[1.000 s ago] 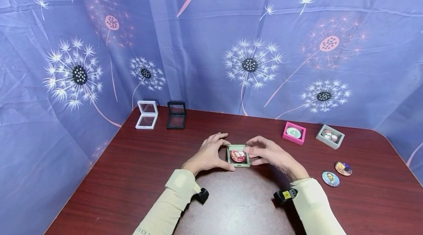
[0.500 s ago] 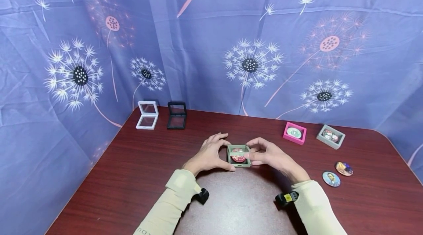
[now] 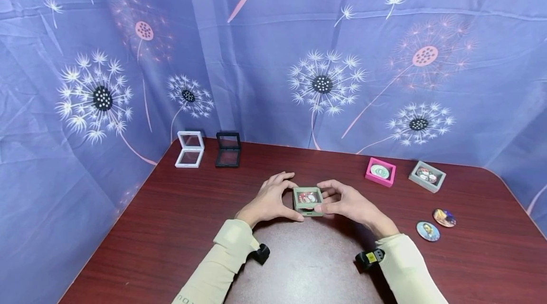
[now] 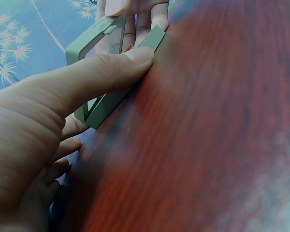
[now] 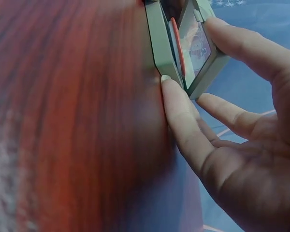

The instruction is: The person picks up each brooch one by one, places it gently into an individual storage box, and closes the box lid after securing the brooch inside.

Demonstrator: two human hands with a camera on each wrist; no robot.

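A small green hinged display case [image 3: 319, 212] lies on the table between both hands, its lid [image 5: 209, 72] tilted partly down over the base [image 5: 160, 46]. Through the lid's clear film a round red-and-white badge [image 3: 306, 197] shows inside; its red rim stands out in the right wrist view. My left hand [image 3: 270, 199] holds the base from the left, thumb along the front edge and fingers toward the back. My right hand [image 3: 348, 204] grips the case's right side, its thumb on the lid's front edge and other fingers near the hinge and base.
White [image 3: 190, 157] and black [image 3: 228, 157] display cases stand unfolded at the back left. Pink [image 3: 380, 179] and grey [image 3: 416, 181] cases, each with a round badge inside, lie at the back right. Two loose badges [image 3: 428, 231] rest at the right. A curtain [image 3: 256, 80] hangs behind the table.
The green case's lid has swung down and forward from upright, moved by the right thumb, and now covers most of the badge. The left hand has stayed in place.
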